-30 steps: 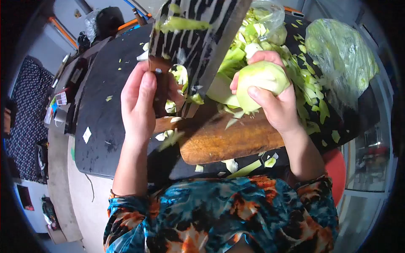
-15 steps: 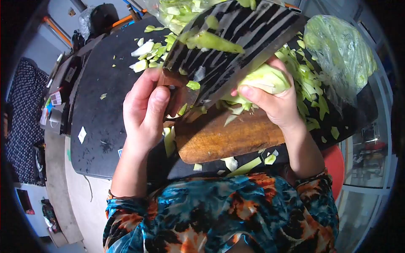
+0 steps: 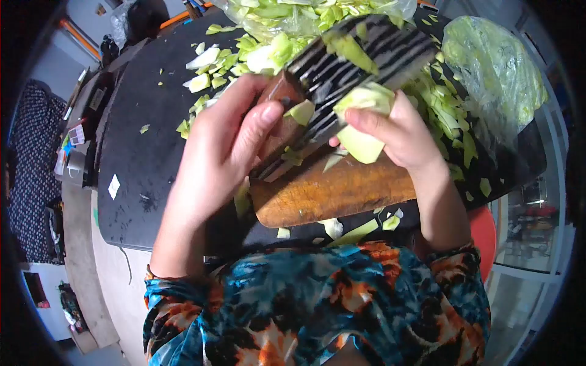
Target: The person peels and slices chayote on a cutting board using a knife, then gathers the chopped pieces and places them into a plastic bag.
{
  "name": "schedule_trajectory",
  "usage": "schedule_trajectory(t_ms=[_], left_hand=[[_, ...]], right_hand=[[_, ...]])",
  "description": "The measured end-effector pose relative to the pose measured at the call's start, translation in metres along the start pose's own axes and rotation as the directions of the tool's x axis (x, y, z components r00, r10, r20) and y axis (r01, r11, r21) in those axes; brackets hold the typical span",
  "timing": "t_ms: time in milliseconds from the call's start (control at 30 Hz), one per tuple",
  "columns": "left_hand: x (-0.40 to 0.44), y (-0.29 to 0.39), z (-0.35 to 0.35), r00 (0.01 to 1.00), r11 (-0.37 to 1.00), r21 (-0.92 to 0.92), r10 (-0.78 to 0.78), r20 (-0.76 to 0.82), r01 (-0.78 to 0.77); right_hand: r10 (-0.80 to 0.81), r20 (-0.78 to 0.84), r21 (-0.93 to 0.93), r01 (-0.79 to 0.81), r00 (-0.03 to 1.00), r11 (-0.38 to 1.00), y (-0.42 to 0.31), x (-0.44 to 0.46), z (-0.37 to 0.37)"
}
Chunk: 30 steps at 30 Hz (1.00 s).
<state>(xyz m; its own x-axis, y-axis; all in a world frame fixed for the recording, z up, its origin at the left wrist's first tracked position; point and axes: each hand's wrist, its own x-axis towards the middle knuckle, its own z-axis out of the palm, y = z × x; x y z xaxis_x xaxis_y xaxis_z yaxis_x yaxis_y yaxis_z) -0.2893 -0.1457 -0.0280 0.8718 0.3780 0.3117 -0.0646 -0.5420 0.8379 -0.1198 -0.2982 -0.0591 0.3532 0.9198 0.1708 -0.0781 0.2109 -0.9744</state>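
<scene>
My left hand (image 3: pixel 229 131) is closed around the brown wooden handle of a cleaver (image 3: pixel 317 79). The broad dark-and-light striped blade tilts up and to the right, with bits of green stuck to it. My right hand (image 3: pixel 403 131) grips a pale green chunk of cabbage (image 3: pixel 366 100) close to the blade's edge; a flat cut slice hangs below my thumb. Both hands are above a wooden cutting board (image 3: pixel 336 195). Chopped cabbage (image 3: pixel 442 110) is heaped beyond the board on the right, and more lies behind the blade.
A clear plastic bag (image 3: pixel 494 73) of green vegetable stands at the right. Another bag of chopped pieces (image 3: pixel 305 18) lies at the back. Scraps dot the black table (image 3: pixel 146 177), and a red round thing (image 3: pixel 484 238) shows below its right edge.
My left hand has moved right and up, and the cleaver has shifted and turned. The cabbage chunk has rotated in my right hand, bringing a flat cut slice into view.
</scene>
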Motion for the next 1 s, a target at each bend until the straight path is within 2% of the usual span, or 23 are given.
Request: schedule_trajectory(t_ms=[33,67,167,233,300,400,500,533,633,733,800,900,1000], left_hand=[[0.002,0.003,-0.001,0.997,0.997,-0.028,-0.069,0.021,0.07],[0.005,0.005,-0.002,0.997,0.999,-0.014,-0.04,0.072,0.041],[0.011,0.007,-0.009,0.959,0.964,-0.123,-0.213,0.186,0.237],[0.014,0.011,-0.008,0.962,0.971,-0.064,-0.219,0.162,0.231],[0.016,0.013,-0.005,0.973,0.981,0.064,-0.192,0.129,0.185],[0.019,0.009,-0.007,0.989,0.97,0.229,0.044,0.142,-0.076],[0.022,0.016,-0.008,0.983,0.969,0.24,0.012,0.181,-0.056],[0.023,0.012,-0.007,0.98,0.965,0.231,0.087,0.177,-0.127],[0.022,0.013,-0.003,0.982,0.99,0.136,-0.05,0.185,0.025],[0.018,0.006,0.001,0.99,0.982,0.186,-0.018,0.138,-0.008],[0.015,0.005,0.004,0.992,0.985,0.171,-0.053,0.113,0.033],[0.014,0.007,0.004,0.985,0.986,0.108,-0.14,0.098,0.13],[0.017,0.02,0.0,0.969,0.981,0.051,-0.193,0.154,0.187]], right_hand=[[0.093,0.007,0.057,-0.093,0.996,0.994,-0.003,0.0,0.0],[0.08,-0.014,0.051,-0.079,0.997,0.996,0.0,0.0,0.001],[0.118,-0.025,0.148,-0.113,0.993,0.982,-0.005,-0.001,0.003],[0.124,-0.056,0.163,-0.113,0.991,0.98,-0.005,-0.002,0.005],[0.136,-0.094,0.145,-0.122,0.986,0.982,-0.007,-0.003,0.005],[0.158,-0.086,0.074,-0.152,0.984,0.986,-0.011,-0.003,0.003],[0.168,-0.087,0.029,-0.166,0.982,0.986,-0.013,-0.005,0.001],[0.164,-0.085,0.032,-0.162,0.983,0.986,-0.012,-0.005,0.001],[0.144,-0.103,0.055,-0.139,0.984,0.989,-0.011,-0.006,0.0],[0.108,-0.166,0.092,-0.093,0.98,0.991,-0.012,-0.007,0.008],[0.08,-0.208,0.108,-0.058,0.975,0.992,-0.008,-0.006,0.011],[0.019,-0.195,0.049,-0.01,0.981,0.999,-0.005,-0.004,0.01],[-0.091,-0.178,-0.13,0.068,0.98,0.989,-0.006,-0.006,0.006]])
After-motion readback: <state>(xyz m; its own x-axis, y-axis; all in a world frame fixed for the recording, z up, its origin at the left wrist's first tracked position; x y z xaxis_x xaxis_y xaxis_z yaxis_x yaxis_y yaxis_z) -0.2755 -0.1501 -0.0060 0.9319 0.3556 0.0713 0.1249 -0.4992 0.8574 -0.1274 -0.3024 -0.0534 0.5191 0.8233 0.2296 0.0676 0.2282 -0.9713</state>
